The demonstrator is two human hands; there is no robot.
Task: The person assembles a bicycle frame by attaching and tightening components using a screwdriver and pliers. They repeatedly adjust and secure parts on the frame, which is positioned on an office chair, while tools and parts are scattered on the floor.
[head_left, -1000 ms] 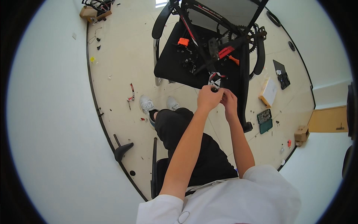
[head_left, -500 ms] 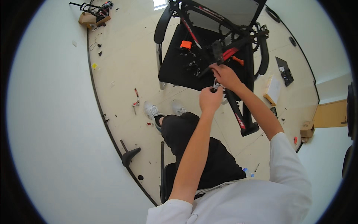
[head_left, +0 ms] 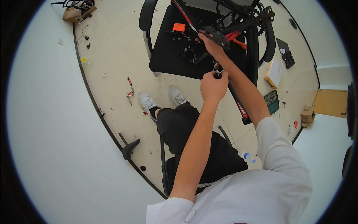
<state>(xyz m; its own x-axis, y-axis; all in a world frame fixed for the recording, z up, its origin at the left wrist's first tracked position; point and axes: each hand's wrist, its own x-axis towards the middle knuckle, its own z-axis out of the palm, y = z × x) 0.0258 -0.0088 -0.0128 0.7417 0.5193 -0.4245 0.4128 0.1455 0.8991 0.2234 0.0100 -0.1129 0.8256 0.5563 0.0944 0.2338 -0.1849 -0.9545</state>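
A black bicycle frame (head_left: 254, 56) with red and white markings lies across a black chair seat (head_left: 171, 61). My left hand (head_left: 214, 86) is closed, pinching a small silver-and-black ring-shaped part (head_left: 217, 74) below the seat's front edge. Farther forward, my right hand (head_left: 212, 44) reaches over the seat to a red-and-black frame tube (head_left: 185, 15), beside a black pedal (head_left: 217, 38). Its fingers are curled together and partly hidden; what they grip I cannot make out. Several small metal parts lie near it, with an orange box-like object (head_left: 179, 27) and an orange handle (head_left: 239, 44).
A bicycle saddle (head_left: 130, 149) lies at the left wall. A red-and-black part (head_left: 130, 86) is on the floor left of my shoes. To the right are a green tool case (head_left: 272, 101), a white box (head_left: 273, 74), a plastic bottle (head_left: 248, 157) and a cardboard box (head_left: 308, 114).
My right hand has moved forward and left, away from my left hand, toward the tube and small parts. My left hand still pinches the ring-shaped part. The whole view has shifted.
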